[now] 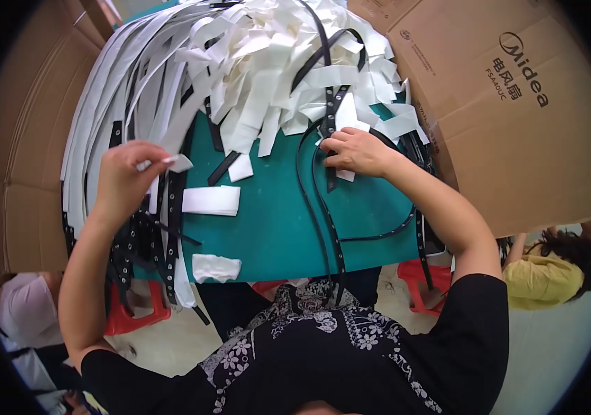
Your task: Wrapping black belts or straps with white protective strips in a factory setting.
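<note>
My left hand [129, 173] is raised at the table's left side, thumb and fingers pinched on a white strip [182, 163] of paper or cloth. Over at the right, my right hand [356, 152] has its fingers closed on a black strap with metal eyelets [330, 111]. White material shows beside and under that hand. Nearer to me on the green table lie a folded white strip [211, 200] and a crumpled white piece [216, 268]. Thin black cords with studs curve from the right hand's area toward the near edge.
A big heap of white strips [261, 62] covers the far part of the green table [268, 235]. Long white bands [102, 117] with black eyelet ends hang at the left. Cardboard [517, 152] stands on both sides. Red stools [140, 315] and other people [544, 280] are beyond.
</note>
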`<act>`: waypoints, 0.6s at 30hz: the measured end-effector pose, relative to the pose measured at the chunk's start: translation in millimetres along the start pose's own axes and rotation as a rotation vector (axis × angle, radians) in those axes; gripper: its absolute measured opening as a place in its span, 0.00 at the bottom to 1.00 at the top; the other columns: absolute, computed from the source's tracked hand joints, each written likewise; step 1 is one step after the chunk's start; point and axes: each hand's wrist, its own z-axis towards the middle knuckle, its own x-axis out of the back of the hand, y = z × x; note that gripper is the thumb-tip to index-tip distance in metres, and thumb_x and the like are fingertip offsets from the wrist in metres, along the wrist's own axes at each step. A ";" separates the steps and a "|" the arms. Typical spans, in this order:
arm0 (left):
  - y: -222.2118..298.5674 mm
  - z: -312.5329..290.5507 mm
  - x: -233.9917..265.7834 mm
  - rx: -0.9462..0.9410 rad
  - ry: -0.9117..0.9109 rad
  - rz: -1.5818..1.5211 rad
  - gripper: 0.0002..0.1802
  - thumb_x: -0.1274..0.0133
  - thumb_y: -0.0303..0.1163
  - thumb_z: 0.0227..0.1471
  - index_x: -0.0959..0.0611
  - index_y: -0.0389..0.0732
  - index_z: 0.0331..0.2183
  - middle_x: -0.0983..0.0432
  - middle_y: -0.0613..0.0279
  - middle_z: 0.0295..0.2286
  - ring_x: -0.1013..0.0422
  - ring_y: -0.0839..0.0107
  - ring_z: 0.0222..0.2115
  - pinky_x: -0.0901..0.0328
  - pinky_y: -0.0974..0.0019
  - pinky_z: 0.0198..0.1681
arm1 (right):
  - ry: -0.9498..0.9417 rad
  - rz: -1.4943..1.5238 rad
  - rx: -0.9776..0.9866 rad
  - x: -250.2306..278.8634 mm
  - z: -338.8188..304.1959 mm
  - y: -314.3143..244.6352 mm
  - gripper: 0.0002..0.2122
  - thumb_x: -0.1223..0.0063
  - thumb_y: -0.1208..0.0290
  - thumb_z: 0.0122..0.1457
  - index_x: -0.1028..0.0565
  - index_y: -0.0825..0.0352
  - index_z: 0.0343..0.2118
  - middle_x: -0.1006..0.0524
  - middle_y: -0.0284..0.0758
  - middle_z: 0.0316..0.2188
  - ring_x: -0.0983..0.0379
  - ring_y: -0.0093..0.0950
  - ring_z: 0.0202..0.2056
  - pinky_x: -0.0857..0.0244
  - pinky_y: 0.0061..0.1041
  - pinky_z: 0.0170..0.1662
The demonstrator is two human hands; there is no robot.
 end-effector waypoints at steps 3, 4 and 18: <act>33.4 -36.4 -0.9 0.065 -0.030 -0.196 0.03 0.41 0.22 0.41 0.20 0.36 0.23 0.23 0.60 0.25 0.27 0.71 0.28 0.34 0.72 0.33 | -0.153 -0.077 0.175 9.6 14.3 4.5 0.04 0.53 0.68 0.48 0.27 0.57 0.27 0.30 0.26 0.36 0.36 0.23 0.44 0.44 0.25 0.50; 40.4 -47.8 -4.4 0.124 -0.094 -0.352 0.03 0.44 0.20 0.43 0.21 0.35 0.26 0.24 0.61 0.28 0.28 0.76 0.29 0.35 0.73 0.34 | -0.139 -0.091 0.217 7.3 15.1 6.3 0.03 0.54 0.68 0.49 0.28 0.58 0.25 0.30 0.26 0.33 0.36 0.24 0.44 0.46 0.25 0.52; 74.3 -67.4 -100.6 0.182 -0.023 -0.860 0.04 0.40 0.22 0.42 0.17 0.35 0.27 0.21 0.61 0.24 0.26 0.76 0.27 0.32 0.74 0.32 | 0.340 0.640 -0.237 137.5 0.4 -50.7 0.09 0.39 0.73 0.44 0.26 0.63 0.29 0.26 0.34 0.24 0.28 0.32 0.30 0.35 0.31 0.37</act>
